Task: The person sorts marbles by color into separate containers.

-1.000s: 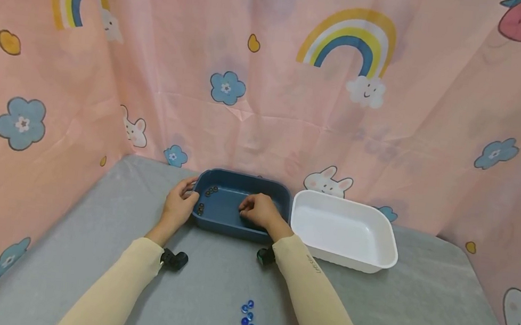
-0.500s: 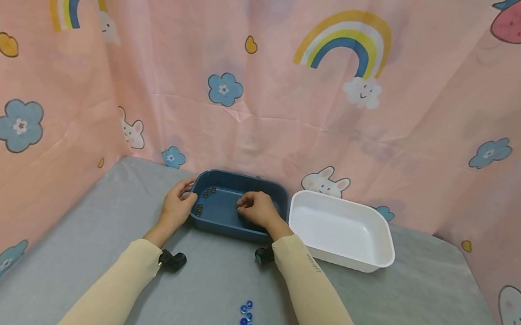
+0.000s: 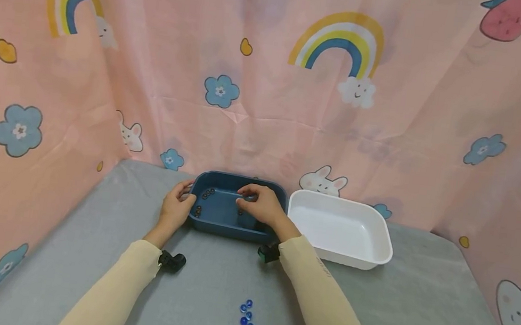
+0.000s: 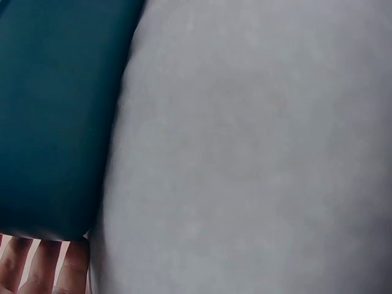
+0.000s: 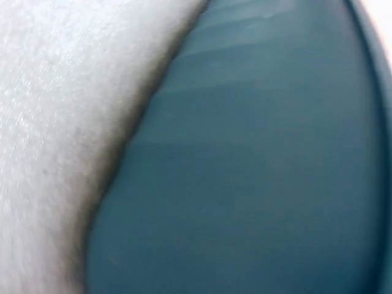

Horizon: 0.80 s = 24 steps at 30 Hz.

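Note:
My left hand point(image 3: 176, 207) grips the left end of the dark blue tray point(image 3: 219, 228), thumb at the rim and other fingers outside. Its fingers point(image 4: 72, 266) show below the tray's side in the left wrist view. Inside the tray, several small brown beads point(image 3: 207, 193) lie along the left end. My right hand point(image 3: 261, 204) hovers over the tray's right half, thumb and index finger apart. Just below its fingertips, a small brown bead point(image 3: 240, 212) shows on the tray floor. In the right wrist view only the tray's outer side point(image 5: 245, 153) appears; that hand is out of sight.
A white tray point(image 3: 336, 259) stands close against the blue tray's right side. Several blue glass marbles point(image 3: 249, 315) lie on the grey cloth point(image 3: 208, 285) nearer me, between my forearms. A pink printed curtain point(image 3: 262, 146) hangs behind the trays and at both sides.
My right hand has lifted slightly and its thumb and index finger have parted, exposing a brown bead beneath. My left hand keeps its hold on the tray. The head view has shifted slightly.

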Tool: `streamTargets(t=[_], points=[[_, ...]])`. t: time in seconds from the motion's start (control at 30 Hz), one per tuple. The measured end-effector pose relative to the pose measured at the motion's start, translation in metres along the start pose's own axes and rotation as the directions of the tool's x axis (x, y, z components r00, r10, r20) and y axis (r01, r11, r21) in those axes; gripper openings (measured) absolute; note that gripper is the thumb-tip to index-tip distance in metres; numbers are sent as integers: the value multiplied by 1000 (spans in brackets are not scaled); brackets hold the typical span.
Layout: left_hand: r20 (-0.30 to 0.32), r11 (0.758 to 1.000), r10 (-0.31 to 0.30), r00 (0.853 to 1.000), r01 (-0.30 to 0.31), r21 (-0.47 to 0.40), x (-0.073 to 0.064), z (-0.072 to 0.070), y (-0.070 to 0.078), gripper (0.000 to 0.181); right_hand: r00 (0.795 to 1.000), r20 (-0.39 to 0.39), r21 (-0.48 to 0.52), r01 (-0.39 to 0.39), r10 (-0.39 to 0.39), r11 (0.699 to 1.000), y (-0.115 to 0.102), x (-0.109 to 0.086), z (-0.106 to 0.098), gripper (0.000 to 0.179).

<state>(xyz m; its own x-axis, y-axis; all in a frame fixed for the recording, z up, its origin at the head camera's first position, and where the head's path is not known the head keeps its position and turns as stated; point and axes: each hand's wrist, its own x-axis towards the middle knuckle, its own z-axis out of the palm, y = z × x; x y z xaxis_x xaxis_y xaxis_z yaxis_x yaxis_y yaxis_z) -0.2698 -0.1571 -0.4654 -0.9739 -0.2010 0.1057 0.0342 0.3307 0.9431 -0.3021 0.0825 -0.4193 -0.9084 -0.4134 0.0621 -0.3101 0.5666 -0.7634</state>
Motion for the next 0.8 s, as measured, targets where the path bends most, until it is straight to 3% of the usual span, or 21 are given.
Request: streamTargets(t=[0.33, 0.6, 0.8], points=[[14, 1000, -8, 1000, 9, -22, 0, -2, -2, 48, 999, -22, -44, 37, -38, 998, -10, -20, -26, 37], [12, 1000, 1, 1000, -1, -15, -1, -2, 1, 48, 979, -81, -39, 183, -186, 982, -5, -40, -53, 35], [8, 1000, 8, 1000, -8, -12, -1, -1, -1, 48, 981, -132, -54, 134, -140, 990, 1, -58, -72, 36]])
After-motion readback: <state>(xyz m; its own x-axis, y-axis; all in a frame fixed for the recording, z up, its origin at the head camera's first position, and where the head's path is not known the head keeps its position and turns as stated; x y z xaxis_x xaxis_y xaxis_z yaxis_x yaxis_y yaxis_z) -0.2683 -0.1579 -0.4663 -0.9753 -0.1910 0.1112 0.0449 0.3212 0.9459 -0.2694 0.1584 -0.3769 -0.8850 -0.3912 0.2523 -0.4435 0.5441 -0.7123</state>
